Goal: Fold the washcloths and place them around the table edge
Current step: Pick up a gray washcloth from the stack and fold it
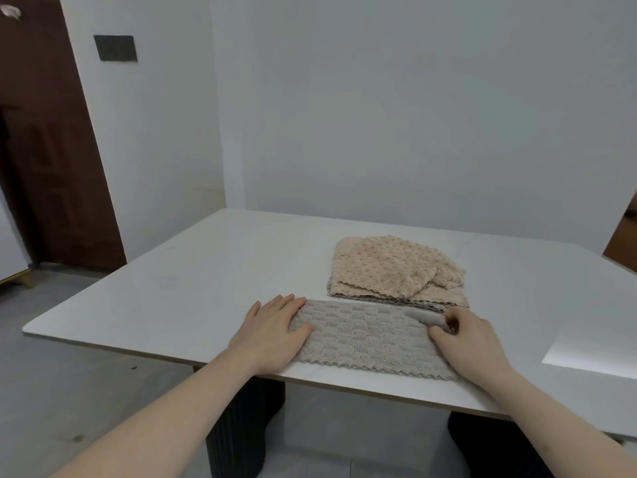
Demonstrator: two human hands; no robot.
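A grey washcloth (368, 336), folded into a long strip, lies near the front edge of the white table (193, 284). My left hand (272, 329) rests flat on its left end with straight fingers. My right hand (468, 339) is on the right end, its fingers curled and pinching the cloth's upper right corner. Just behind the strip sits a loose pile of beige washcloths (393, 267), with a grey one peeking out under its front edge.
The table's front edge runs just below the grey cloth. A dark table pedestal (241, 436) stands under it. A brown door (51, 150) is at the left, and a white wall is behind the table. A bright patch of light (593, 353) falls on the table at right.
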